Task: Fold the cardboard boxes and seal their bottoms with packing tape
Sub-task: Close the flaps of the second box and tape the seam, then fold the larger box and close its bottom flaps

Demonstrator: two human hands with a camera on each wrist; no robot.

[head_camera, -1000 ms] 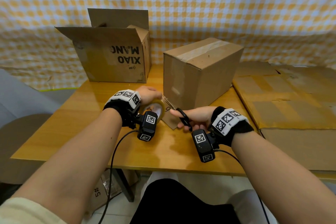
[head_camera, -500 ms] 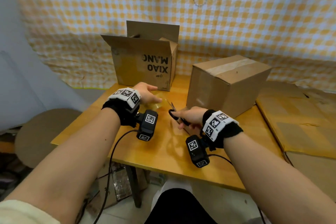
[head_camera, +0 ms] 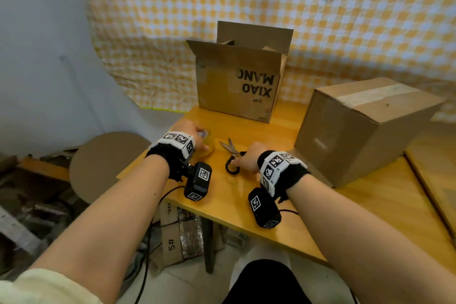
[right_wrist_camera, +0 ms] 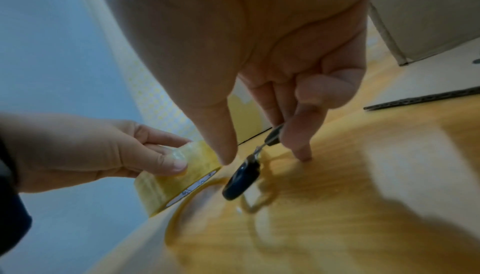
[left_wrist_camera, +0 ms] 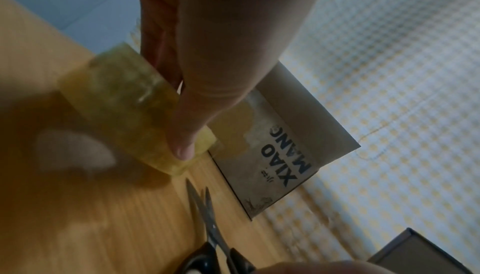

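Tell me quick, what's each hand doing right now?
Left hand: holding the tape roll.
Right hand: fingers on the scissors; real grip unclear.

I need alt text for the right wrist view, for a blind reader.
The right hand lays black-handled scissors on a wooden table. Beside it, the left hand grips a roll of clear packing tape.

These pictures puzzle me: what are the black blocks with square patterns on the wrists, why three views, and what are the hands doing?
No machine here: a person wears small cameras strapped to both wrists, plus one on the head. The wide picture comes from the head; the close ones look along each hand. The left hand grips a roll of clear packing tape at the wooden table. The right hand holds black-handled scissors on the table. Behind stand an open printed box and a taped box.
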